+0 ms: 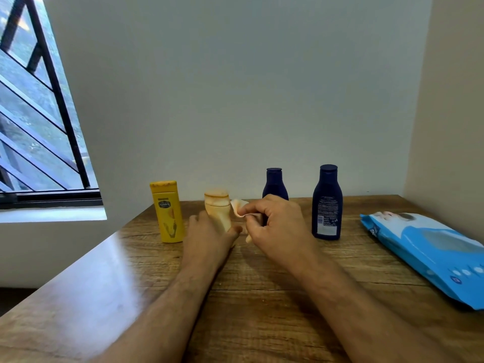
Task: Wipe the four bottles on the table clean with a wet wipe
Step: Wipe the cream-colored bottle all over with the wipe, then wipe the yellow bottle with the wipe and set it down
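Our left hand is wrapped around the beige bottle, upright on the wooden table, second from the left in the far row. Our right hand pinches the wet wipe just beside its cap. The yellow Vaseline bottle stands left, two navy bottles right, one half-hidden behind our knuckles. The blue wipes pack lies far right.

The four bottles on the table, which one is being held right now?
The beige bottle, second from the left. The left hand grips its lower body, while the yellow bottle and both dark blue bottles stand untouched. The right hand pinches the wipe beside it.
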Tool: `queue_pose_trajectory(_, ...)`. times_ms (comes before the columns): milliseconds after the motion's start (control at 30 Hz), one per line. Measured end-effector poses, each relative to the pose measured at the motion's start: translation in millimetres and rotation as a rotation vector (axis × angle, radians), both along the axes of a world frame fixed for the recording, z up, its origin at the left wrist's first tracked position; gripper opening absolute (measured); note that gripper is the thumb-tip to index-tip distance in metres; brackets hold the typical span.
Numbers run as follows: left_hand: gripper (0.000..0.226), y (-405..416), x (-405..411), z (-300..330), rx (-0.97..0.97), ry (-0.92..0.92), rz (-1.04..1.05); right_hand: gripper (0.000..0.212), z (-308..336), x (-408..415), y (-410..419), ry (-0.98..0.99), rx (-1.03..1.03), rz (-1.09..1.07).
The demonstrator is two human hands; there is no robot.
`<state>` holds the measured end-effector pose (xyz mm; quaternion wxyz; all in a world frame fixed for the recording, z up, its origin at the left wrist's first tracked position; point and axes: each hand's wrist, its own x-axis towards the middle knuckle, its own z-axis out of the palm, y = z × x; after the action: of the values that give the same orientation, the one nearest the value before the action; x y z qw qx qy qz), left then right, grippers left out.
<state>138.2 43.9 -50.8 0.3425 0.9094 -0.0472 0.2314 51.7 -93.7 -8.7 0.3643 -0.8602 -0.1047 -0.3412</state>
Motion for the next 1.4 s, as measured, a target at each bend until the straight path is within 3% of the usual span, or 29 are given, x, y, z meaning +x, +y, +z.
queue_pose_trajectory(233,0.100,-4.4,7.1,1.5,-0.019,0.008,0.021,0.019,-2.6,2.2,2.5,0.033,-0.022,0.005)
queue_pose_trajectory(433,0.076,-9.5,10.1,5.4,-0.064,0.044,0.056,0.020,-4.7,5.4,1.9,0.034,-0.019,-0.005)
queue_pose_trajectory(500,0.084,-9.9,12.8,3.8,-0.069,0.046,0.058,0.021,-5.3,6.4,1.1,0.038,-0.004,-0.010)
queue_pose_trajectory(633,0.089,-8.5,14.3,1.4,-0.025,0.051,0.072,0.020,-4.4,9.0,0.3,0.086,0.269,0.042)
queue_pose_trajectory(767,0.106,-4.7,-1.5,5.6,-0.180,0.019,0.083,0.018,0.4,7.4,-2.6,0.172,0.578,0.134)
queue_pose_trajectory(1000,0.061,3.0,-32.3,8.2,-0.230,0.012,0.030,0.013,4.9,-0.2,-0.5,0.385,0.902,0.301)
queue_pose_trajectory(1133,0.049,19.4,-44.0,5.2,-0.320,-0.057,0.011,0.014,4.1,-0.9,-0.5,0.430,1.002,0.340)
queue_pose_trajectory(1400,0.052,30.2,-29.3,6.2,-0.305,-0.231,0.076,0.011,-1.4,2.3,0.4,0.504,0.871,0.284)
